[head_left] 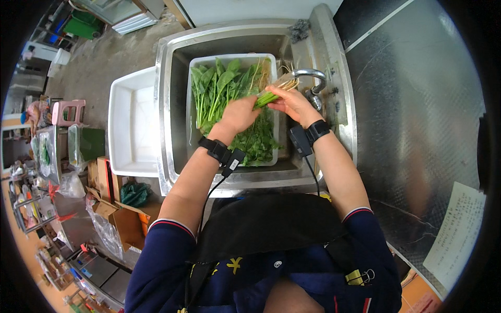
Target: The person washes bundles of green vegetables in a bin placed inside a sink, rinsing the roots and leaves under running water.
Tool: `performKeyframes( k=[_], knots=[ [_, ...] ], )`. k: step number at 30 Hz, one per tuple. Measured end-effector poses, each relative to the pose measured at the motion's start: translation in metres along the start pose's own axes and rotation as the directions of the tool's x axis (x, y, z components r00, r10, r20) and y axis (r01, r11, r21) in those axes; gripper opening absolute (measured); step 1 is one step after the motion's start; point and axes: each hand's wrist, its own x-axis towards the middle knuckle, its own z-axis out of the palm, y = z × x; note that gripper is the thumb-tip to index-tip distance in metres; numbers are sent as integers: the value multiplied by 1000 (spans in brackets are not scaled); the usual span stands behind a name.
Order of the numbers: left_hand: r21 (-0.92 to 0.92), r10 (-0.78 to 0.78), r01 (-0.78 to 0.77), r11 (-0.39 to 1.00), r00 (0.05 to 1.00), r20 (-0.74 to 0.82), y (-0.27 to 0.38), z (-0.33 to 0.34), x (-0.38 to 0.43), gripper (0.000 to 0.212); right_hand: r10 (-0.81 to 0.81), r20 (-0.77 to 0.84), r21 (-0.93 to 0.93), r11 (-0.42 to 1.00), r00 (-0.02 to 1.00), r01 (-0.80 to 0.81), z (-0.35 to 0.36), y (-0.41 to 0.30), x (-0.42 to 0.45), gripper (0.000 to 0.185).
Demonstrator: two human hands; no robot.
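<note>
A bunch of leafy greens with pale roots [267,98] is held between both hands under the curved metal faucet [319,76]. My left hand [240,113], slightly blurred, closes around the stems at their lower left end. My right hand [289,103] grips the same stems nearer the roots. Water seems to run over the roots. Below the hands, a white plastic basin [192,62] stands inside the steel sink [178,98]. Broad-leaved greens [213,84] lie at the basin's left, finer leafy herbs [258,144] at its lower right.
A white plastic tub [135,125] adjoins the sink's left rim. A steel scouring pad [299,31] lies at the sink's top right corner. Cardboard boxes [127,223], a pink stool [68,111] and a green bin [84,24] stand farther left. A metal surface [415,117] rises at the right.
</note>
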Motion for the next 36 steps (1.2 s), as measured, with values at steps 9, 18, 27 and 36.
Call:
performKeyframes(
  k=[9, 18, 27, 36],
  knots=[
    [-445, -274, 227, 866, 961, -42, 17, 6, -23, 31, 50, -407, 584, 782, 912, 218, 5, 20, 17, 19],
    [-741, 9, 130, -659, 986, 166, 1, 41, 31, 34, 92, -186, 609, 792, 978, 41, 23, 32, -28, 40],
    [-888, 3, 161, -431, 984, 177, -4, 13, 19, 29, -555, -175, -722, 634, 813, 278, 10, 9, -31, 22],
    [-953, -9, 169, -252, 984, 177, -8, 1, 16, 33, -295, -36, -752, 637, 955, 168, -1, -20, -9, 33]
  ],
)
